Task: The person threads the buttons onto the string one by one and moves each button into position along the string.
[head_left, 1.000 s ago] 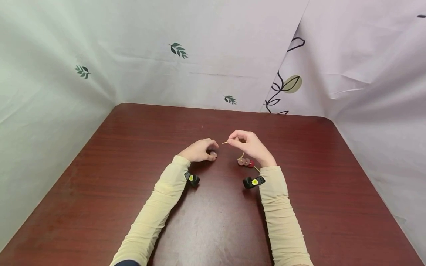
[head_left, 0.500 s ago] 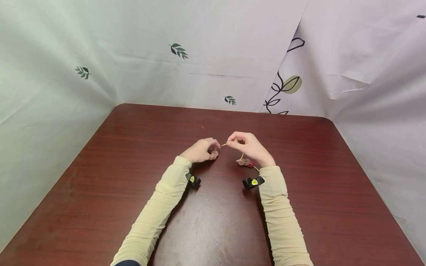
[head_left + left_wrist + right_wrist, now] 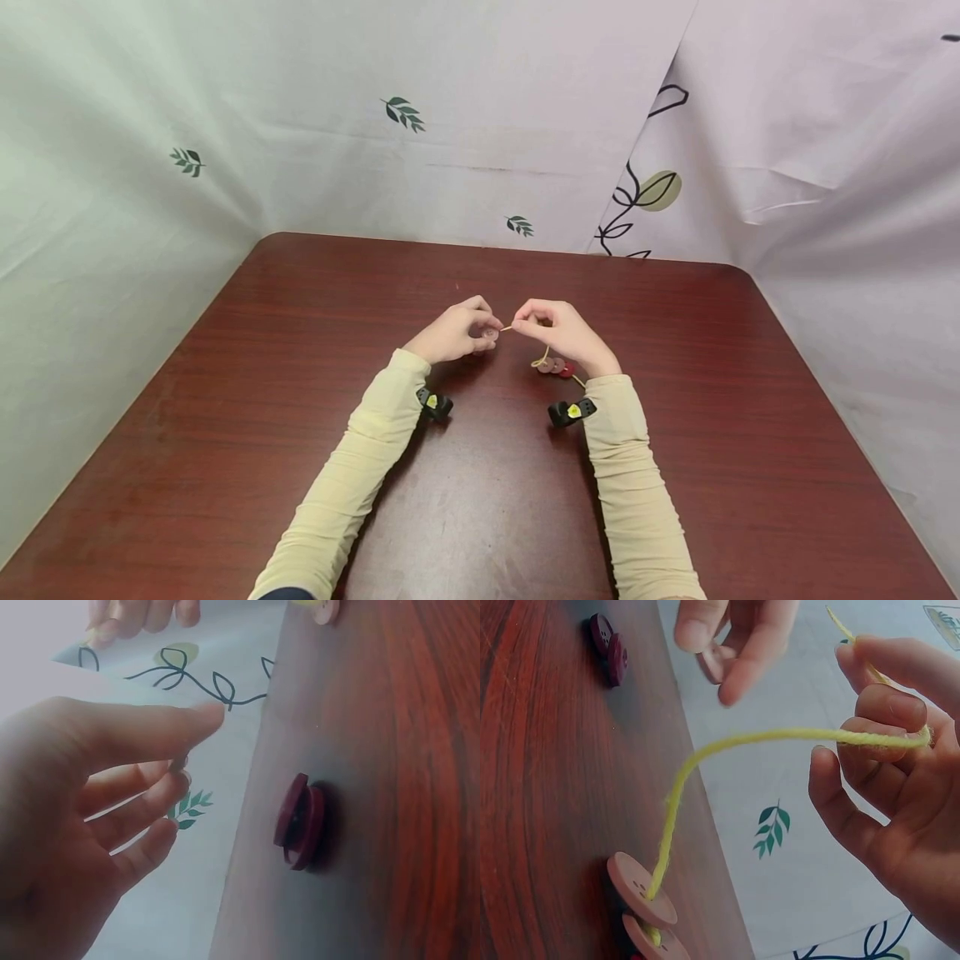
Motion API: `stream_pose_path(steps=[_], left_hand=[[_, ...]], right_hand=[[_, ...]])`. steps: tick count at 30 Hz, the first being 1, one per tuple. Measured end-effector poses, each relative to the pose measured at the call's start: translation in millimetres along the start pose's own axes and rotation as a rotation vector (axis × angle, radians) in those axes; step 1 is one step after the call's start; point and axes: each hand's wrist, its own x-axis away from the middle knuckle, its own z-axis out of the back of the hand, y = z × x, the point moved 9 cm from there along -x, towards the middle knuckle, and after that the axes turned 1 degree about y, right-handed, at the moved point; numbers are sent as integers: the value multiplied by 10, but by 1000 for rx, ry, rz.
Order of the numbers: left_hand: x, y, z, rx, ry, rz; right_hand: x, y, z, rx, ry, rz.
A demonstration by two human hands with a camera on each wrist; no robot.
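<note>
My left hand (image 3: 453, 332) pinches a pink button (image 3: 712, 664) between thumb and fingers, lifted above the table. Across from it, my right hand (image 3: 562, 329) pinches a yellow string (image 3: 757, 736) near its end, and the short free tip points toward the held button. Whether the tip touches the button I cannot tell. From the right hand the string curves down through two pink buttons (image 3: 637, 881) and a red button (image 3: 567, 369) lying on the table. Two dark red buttons (image 3: 300, 821) lean together on the wood below my left hand.
Both hands work above the middle of a reddish-brown table (image 3: 300, 375). A pale cloth (image 3: 465, 158) with leaf prints hangs behind the far edge and along the sides. Each wrist carries a black camera strap (image 3: 572, 412).
My left hand has raised the pink button off the table and brought it rightward, close to the string tip. The right hand has dropped slightly, still pinching the string.
</note>
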Motion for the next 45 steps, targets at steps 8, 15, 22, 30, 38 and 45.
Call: stream_pose_path(steps=[8, 15, 22, 30, 38, 45], left_hand=[[2, 52, 78, 66, 63, -30], [0, 81, 106, 104, 86, -75], [0, 92, 129, 133, 100, -69], [15, 149, 184, 172, 143, -119], [33, 192, 230, 230, 175, -152], [23, 174, 219, 260, 177, -150]], right_hand=[[-6, 20, -7, 7, -6, 9], [0, 11, 0, 9, 1, -8], [-2, 25, 2, 9, -1, -20], [6, 28, 41, 17, 39, -2], [0, 28, 56, 27, 75, 15], [-7, 31, 54, 13, 84, 13]])
